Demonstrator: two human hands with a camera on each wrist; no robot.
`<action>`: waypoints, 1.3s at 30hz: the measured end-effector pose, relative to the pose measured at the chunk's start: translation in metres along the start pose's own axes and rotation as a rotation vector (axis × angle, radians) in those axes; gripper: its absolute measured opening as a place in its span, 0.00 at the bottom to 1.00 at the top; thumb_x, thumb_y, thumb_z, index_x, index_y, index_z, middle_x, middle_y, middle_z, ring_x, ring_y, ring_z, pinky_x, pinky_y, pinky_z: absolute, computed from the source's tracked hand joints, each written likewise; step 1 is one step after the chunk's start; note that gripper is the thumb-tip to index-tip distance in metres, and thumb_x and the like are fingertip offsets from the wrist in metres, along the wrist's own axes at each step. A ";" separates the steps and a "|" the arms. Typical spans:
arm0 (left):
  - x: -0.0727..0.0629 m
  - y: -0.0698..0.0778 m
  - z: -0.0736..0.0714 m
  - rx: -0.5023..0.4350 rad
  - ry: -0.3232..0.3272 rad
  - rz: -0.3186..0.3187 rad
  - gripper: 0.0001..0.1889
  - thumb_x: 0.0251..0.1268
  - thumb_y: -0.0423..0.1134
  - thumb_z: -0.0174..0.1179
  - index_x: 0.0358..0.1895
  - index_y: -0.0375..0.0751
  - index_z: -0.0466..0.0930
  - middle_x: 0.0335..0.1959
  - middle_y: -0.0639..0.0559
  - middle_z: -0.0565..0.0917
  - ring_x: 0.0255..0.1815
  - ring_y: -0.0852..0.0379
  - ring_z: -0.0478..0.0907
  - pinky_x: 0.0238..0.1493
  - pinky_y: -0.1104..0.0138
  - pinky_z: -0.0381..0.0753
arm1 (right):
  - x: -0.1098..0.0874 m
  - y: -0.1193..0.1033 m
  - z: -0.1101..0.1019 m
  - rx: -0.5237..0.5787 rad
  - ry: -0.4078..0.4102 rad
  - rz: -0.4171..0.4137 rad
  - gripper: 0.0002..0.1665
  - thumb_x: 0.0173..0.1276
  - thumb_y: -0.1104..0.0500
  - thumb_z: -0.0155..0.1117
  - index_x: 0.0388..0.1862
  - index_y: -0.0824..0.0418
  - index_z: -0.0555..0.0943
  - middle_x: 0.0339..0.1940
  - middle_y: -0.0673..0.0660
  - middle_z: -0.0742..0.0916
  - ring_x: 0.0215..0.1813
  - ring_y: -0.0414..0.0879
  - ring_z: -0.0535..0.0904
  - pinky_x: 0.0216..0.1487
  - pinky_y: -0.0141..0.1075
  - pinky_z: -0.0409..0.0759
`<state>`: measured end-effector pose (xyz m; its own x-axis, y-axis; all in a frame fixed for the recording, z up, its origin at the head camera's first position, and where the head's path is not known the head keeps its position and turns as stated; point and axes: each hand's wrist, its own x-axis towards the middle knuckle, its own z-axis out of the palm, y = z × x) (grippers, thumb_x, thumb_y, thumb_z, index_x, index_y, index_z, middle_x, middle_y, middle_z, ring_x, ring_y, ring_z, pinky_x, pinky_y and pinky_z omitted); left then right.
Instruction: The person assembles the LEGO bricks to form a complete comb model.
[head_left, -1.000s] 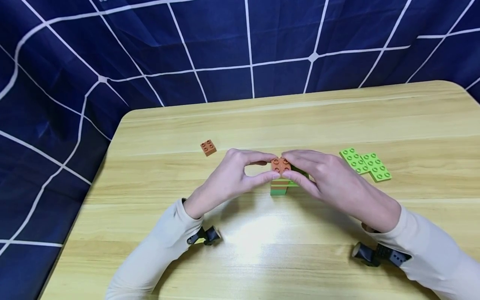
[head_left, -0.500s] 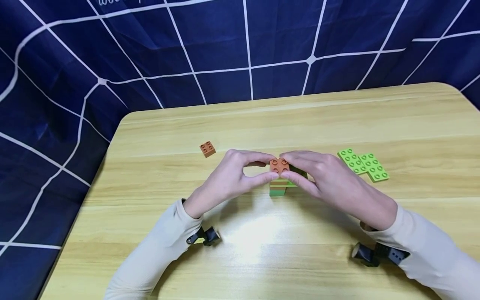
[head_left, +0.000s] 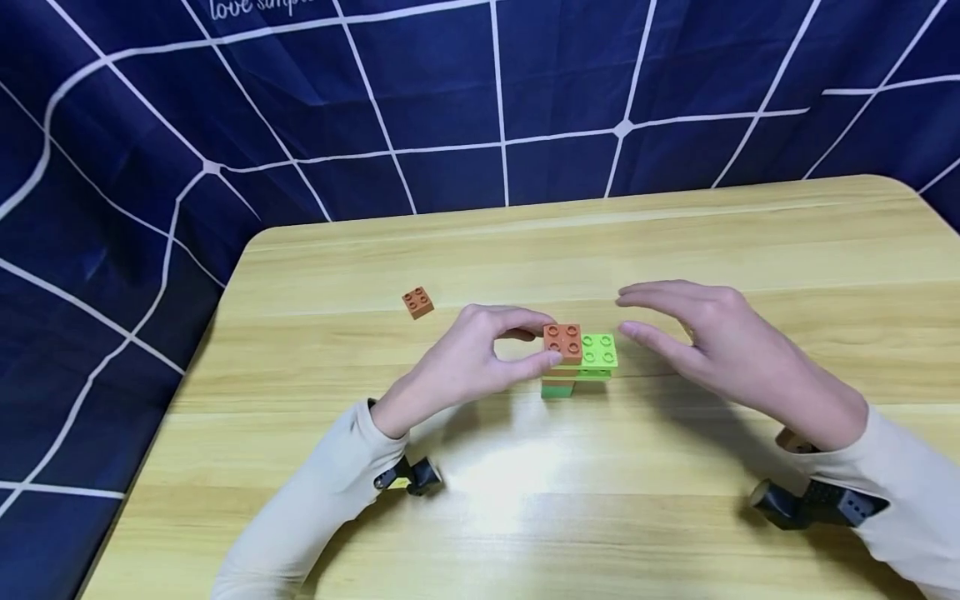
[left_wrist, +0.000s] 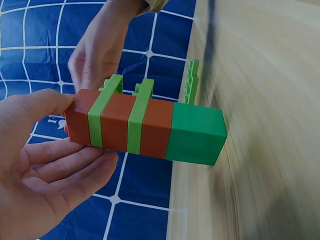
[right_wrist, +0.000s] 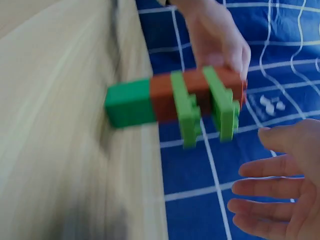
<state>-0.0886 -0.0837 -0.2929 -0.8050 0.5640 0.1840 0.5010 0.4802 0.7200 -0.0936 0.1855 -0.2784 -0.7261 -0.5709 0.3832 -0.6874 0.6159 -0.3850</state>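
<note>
A tower of toy building bricks stands upright on the table, with a green brick (left_wrist: 197,134) at its foot. Above that, orange-brown bricks alternate with two thin lime-green plates (head_left: 598,352) that jut out toward the right. My left hand (head_left: 468,358) pinches the top orange-brown brick (head_left: 562,340) between thumb and fingers. To the right of the tower, my right hand (head_left: 720,342) hovers apart from it, fingers extended and holding nothing, as the right wrist view also shows.
A loose orange-brown brick (head_left: 417,302) lies on the table (head_left: 337,283) to the left, beyond my left hand. Farther off in the left wrist view is a loose lime-green studded plate (left_wrist: 191,82); in the head view my right hand hides that area. A blue curtain (head_left: 562,83) borders the table.
My right hand has let go of the tower and moved to the right, uncovering the jutting lime-green plates. My left hand keeps its pinch on the top brick.
</note>
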 end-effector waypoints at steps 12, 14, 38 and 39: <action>-0.002 -0.002 0.000 0.032 -0.007 0.058 0.21 0.65 0.44 0.62 0.58 0.38 0.79 0.53 0.49 0.83 0.51 0.60 0.80 0.55 0.73 0.76 | -0.049 0.056 -0.012 -0.207 -0.105 0.285 0.24 0.62 0.60 0.70 0.55 0.68 0.79 0.50 0.72 0.83 0.52 0.69 0.77 0.50 0.63 0.75; -0.002 -0.002 0.001 0.033 -0.008 0.056 0.21 0.66 0.44 0.62 0.58 0.38 0.79 0.53 0.49 0.83 0.51 0.59 0.80 0.55 0.73 0.76 | -0.056 0.063 -0.012 -0.242 -0.132 0.320 0.26 0.61 0.60 0.70 0.55 0.70 0.77 0.50 0.74 0.82 0.51 0.71 0.77 0.47 0.64 0.75; -0.001 -0.001 0.001 0.006 -0.009 0.039 0.20 0.65 0.44 0.62 0.57 0.37 0.80 0.52 0.49 0.84 0.50 0.60 0.80 0.55 0.73 0.76 | -0.075 0.080 -0.005 -0.304 -0.276 0.587 0.39 0.59 0.59 0.70 0.62 0.78 0.65 0.48 0.80 0.76 0.43 0.71 0.76 0.31 0.62 0.74; -0.002 -0.001 0.001 0.007 -0.009 0.039 0.20 0.65 0.44 0.62 0.57 0.37 0.80 0.52 0.49 0.84 0.50 0.61 0.80 0.55 0.73 0.76 | -0.075 0.080 -0.005 -0.306 -0.269 0.581 0.38 0.59 0.59 0.70 0.62 0.78 0.65 0.47 0.81 0.76 0.43 0.72 0.76 0.32 0.63 0.74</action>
<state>-0.0875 -0.0843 -0.2946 -0.7821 0.5881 0.2059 0.5341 0.4624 0.7078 -0.0937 0.2800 -0.3339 -0.9799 -0.1935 -0.0490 -0.1806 0.9639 -0.1955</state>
